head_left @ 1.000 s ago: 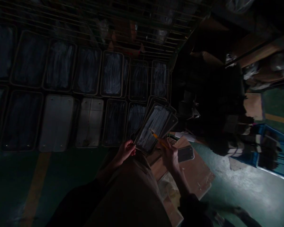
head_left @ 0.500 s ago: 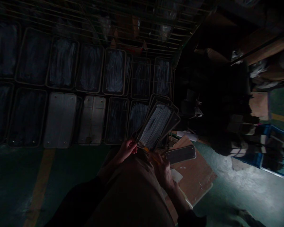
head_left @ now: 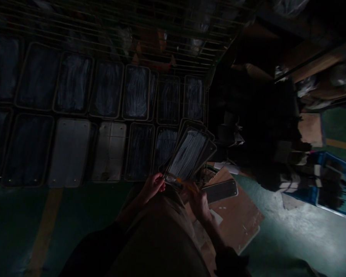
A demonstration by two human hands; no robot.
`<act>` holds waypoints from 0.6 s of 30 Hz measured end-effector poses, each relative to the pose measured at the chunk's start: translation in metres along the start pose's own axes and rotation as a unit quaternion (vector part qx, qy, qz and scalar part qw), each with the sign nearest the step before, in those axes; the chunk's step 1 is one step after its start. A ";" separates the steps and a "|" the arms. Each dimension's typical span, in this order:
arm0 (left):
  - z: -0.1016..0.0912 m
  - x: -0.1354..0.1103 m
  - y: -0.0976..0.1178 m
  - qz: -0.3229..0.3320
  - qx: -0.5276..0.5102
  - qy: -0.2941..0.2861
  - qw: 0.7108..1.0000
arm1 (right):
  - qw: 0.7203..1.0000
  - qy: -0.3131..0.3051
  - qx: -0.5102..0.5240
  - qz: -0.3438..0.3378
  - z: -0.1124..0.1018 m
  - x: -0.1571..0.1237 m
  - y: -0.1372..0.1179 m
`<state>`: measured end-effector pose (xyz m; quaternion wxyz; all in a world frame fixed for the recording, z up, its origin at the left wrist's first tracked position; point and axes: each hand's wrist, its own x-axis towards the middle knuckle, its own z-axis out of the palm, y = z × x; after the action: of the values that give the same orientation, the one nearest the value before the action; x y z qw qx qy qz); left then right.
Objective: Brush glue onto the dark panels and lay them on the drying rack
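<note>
A dark, round-cornered rectangular panel [head_left: 187,152] with whitish streaks over its face lies slanted on top of similar panels. Its lower left corner is by the fingers of my left hand [head_left: 154,184], which are closed at the edge. My right hand [head_left: 197,198] is wrapped round the orange handle of a brush-like tool [head_left: 177,179]. The tool's head lies across the lower end of the panel, pointing towards my left hand. Dim light and blur hide the exact shape of the head.
Rows of streaked panels [head_left: 137,92] stand against a wire rack [head_left: 187,57]; two in the lower row, including a pale grey panel [head_left: 69,152], look plain. Right of me, a small dark panel [head_left: 220,191] lies on a brown board [head_left: 236,215]. A blue crate [head_left: 340,169] stands farther right.
The view has shifted slightly, so the panels sit lower and farther left. The tool's head has moved up over the panel's lower end. My left hand stays at the corner.
</note>
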<state>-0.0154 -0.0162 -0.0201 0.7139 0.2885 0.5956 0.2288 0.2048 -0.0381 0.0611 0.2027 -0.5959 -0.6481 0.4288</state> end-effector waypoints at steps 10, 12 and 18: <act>0.002 -0.002 0.002 0.006 -0.006 0.015 1.000 | 0.979 0.126 -0.146 -0.070 -0.053 0.078 0.018; 0.002 -0.001 0.004 0.000 -0.024 0.005 1.000 | 0.984 0.089 -0.139 -0.074 -0.045 0.061 0.010; 0.005 -0.002 0.024 -0.019 -0.082 -0.086 0.993 | 0.975 0.220 -0.010 0.022 -0.058 0.003 0.011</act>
<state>-0.0104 -0.0013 -0.0015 0.7881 0.2359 0.5166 0.2375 0.2560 -0.0182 0.0838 0.3251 -0.6916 -0.5785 0.2852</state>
